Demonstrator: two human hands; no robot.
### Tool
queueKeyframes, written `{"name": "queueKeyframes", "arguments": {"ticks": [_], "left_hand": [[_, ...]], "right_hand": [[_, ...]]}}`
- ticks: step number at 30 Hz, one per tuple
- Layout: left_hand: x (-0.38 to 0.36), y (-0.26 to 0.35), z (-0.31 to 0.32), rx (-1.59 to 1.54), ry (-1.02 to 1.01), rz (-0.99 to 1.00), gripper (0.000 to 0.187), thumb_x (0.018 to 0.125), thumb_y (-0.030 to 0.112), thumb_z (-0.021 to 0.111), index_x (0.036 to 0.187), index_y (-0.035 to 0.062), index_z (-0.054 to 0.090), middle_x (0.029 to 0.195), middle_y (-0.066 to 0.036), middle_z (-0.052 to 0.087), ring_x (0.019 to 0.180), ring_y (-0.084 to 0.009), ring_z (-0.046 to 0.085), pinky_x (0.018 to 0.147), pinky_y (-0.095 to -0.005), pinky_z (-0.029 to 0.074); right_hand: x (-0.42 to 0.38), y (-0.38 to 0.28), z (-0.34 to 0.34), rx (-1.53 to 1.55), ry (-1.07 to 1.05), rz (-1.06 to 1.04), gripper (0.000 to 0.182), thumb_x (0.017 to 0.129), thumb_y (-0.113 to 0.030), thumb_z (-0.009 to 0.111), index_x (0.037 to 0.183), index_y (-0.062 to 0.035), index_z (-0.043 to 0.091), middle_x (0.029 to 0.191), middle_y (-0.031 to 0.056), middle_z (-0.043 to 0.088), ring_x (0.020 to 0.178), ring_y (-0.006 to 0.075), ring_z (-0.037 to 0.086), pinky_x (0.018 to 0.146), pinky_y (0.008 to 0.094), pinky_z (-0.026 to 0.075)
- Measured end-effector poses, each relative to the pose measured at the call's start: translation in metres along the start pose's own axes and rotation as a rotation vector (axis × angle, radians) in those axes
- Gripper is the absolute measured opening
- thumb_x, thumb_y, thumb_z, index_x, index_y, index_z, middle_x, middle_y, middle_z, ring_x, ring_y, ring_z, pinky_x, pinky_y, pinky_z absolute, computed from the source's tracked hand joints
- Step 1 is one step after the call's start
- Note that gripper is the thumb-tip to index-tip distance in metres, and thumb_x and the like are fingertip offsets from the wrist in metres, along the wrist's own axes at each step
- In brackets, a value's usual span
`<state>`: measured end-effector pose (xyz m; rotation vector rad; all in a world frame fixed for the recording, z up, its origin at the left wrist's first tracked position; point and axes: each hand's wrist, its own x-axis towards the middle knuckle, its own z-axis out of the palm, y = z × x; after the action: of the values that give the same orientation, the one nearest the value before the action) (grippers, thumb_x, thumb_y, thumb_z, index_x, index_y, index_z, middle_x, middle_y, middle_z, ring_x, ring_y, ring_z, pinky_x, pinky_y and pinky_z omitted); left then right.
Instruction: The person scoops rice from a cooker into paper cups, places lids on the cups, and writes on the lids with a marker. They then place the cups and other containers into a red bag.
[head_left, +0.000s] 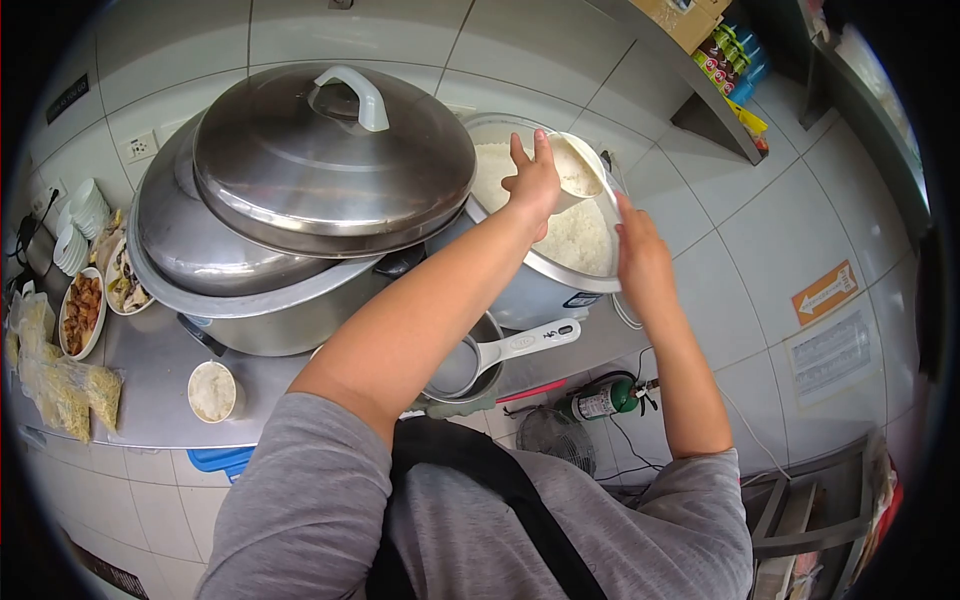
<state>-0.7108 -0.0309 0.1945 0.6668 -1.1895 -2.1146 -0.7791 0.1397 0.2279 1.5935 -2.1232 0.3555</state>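
Note:
My left hand (535,185) reaches over the open rice pot (585,278), its fingers around the near side of a white cup (572,200) tilted above the cooked rice (575,240). Rice shows inside the cup. At the pot's right side, my right hand (645,255) is closed on a white rice paddle (612,195), seen nearly edge-on against the cup. Most of the paddle's handle is hidden by my fingers. Another cup filled with rice (212,391) stands on the metal counter at the left.
A large pot (270,325) with stacked steel lids (340,170) stands left of the rice pot. In front, a white-handled scoop (520,343) rests in a metal pan. Dishes of food (82,315), bagged noodles (60,375) and stacked white bowls (85,215) sit far left. A shelf (715,130) juts out upper right.

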Motion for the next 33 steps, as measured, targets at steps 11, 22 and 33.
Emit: {"name": "queueKeyframes", "arguments": {"ticks": [11,22,33], "left_hand": [[-0.106,0.016,-0.039,-0.284,-0.271,0.118,0.071,0.099,0.063,0.022,0.153,0.0206,0.004,0.153,-0.013,0.026,0.140,-0.0274,0.032,0.111,-0.0498,0.029],[-0.393,0.000,-0.271,-0.598,0.442,0.240,0.067,0.102,0.056,0.029,0.142,0.0038,0.040,0.143,-0.013,0.047,0.133,-0.0242,0.046,0.113,-0.0403,0.032],[-0.405,-0.101,-0.515,-0.126,1.140,0.217,0.078,0.098,0.066,0.023,0.145,0.0048,0.035,0.149,-0.016,0.037,0.141,-0.0273,0.028,0.117,-0.0429,0.016]], "right_hand": [[-0.025,-0.006,-0.022,0.771,0.448,0.275,0.038,0.102,-0.016,0.049,0.137,-0.0027,0.046,0.092,0.0019,0.056,0.076,0.0096,0.050,0.065,0.0240,0.043],[-0.055,0.075,0.048,1.089,0.434,0.531,0.035,0.102,-0.020,0.049,0.132,-0.0028,0.049,0.094,0.0006,0.055,0.072,0.0064,0.044,0.062,0.0217,0.038],[-0.028,0.004,0.027,0.819,0.386,0.406,0.032,0.103,-0.023,0.045,0.128,-0.0036,0.054,0.089,-0.0020,0.050,0.071,0.0058,0.040,0.063,0.0210,0.036]]}}
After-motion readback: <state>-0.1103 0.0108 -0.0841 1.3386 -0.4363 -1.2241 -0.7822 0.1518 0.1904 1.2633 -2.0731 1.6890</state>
